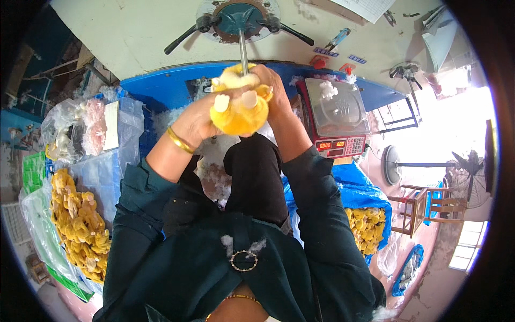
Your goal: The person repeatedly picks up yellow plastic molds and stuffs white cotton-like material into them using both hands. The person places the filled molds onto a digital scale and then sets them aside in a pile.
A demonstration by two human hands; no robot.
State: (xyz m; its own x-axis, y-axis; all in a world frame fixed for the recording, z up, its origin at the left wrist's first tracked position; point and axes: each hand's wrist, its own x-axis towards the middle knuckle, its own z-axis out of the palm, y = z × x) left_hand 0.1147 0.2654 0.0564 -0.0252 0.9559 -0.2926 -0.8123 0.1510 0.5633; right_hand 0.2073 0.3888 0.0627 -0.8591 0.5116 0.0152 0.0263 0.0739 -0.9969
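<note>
A yellow plush toy (238,123) with pale feet is held up in front of the stuffing machine (240,20). The machine's thin metal tube (243,51) runs down into the toy's far end, where the fabric bunches around it. My left hand (204,115) grips the toy's left side and reaches across its middle. From the right, my right hand (272,88) closes around the toy near the tube. Some of the fingers on both hands are hidden by the toy. White stuffing fluff (217,155) lies below the toy, around my legs.
A digital scale (338,115) with a fluff tuft on its tray stands at right. Yellow plush skins are heaped at left (80,225) and in a blue bag (367,228) at right. Black handles (182,40) jut from the machine. Cutters (339,38) lie on the panel.
</note>
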